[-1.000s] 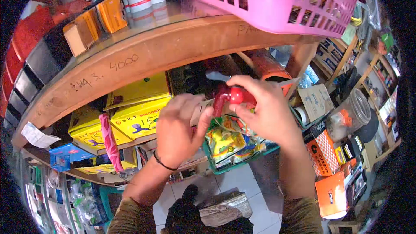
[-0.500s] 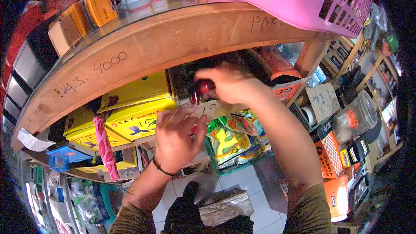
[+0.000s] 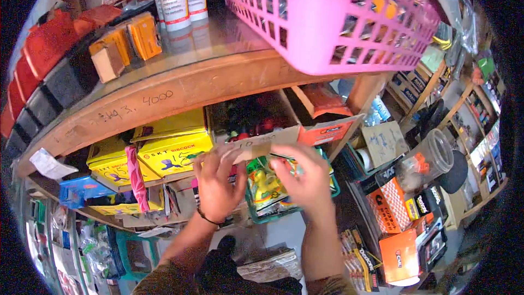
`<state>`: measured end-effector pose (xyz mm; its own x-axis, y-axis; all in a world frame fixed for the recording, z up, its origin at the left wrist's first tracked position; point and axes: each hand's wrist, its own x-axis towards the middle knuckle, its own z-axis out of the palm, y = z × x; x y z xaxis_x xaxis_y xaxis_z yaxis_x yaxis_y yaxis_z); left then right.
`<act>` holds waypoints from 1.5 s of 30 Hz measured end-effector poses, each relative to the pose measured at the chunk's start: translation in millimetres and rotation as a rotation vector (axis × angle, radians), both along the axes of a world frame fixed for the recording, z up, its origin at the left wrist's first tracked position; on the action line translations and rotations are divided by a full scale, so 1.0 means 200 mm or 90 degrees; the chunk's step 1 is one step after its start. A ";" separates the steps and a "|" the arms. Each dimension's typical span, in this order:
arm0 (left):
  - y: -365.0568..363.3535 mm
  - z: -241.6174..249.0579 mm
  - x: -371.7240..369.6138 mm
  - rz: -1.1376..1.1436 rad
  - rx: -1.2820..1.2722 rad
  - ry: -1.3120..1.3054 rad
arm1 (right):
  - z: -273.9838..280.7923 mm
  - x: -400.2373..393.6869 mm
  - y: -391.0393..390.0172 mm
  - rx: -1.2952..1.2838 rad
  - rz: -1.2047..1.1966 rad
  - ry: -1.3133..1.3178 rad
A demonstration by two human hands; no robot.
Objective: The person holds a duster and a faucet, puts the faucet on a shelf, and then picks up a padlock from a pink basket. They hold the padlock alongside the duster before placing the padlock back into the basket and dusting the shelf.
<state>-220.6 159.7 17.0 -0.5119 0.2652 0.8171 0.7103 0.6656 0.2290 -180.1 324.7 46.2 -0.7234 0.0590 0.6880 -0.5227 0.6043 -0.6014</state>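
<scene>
My left hand [image 3: 219, 183] is at the front edge of an open cardboard box [image 3: 262, 139] on the shelf under the counter, its fingers curled over the box's front flap. On the other side of that flap, my right hand [image 3: 303, 175] also has its fingers at the edge, slightly blurred. Dark and red items [image 3: 259, 125] lie inside the box. Below the hands stands a green basket [image 3: 334, 188] with yellow and green packets [image 3: 265, 186]. Yellow SKT bibcock boxes [image 3: 172, 153] sit left of my left hand.
A pink basket [image 3: 311, 38] stands on the counter [image 3: 218, 35], with white tubes [image 3: 172, 0] and small orange boxes [image 3: 144, 35] to its left. A pink wrapped item [image 3: 135, 177] hangs at the shelf front. At right are a clear jar [image 3: 431, 158] and an orange box [image 3: 399, 257].
My right hand has come out of the box and down to its front flap. The view has shifted, showing more of the counter top and pink basket.
</scene>
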 end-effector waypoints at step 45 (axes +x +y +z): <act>-1.37 -0.63 1.64 -0.162 -0.107 -0.721 | -1.51 2.08 -0.45 -0.136 -0.157 -0.841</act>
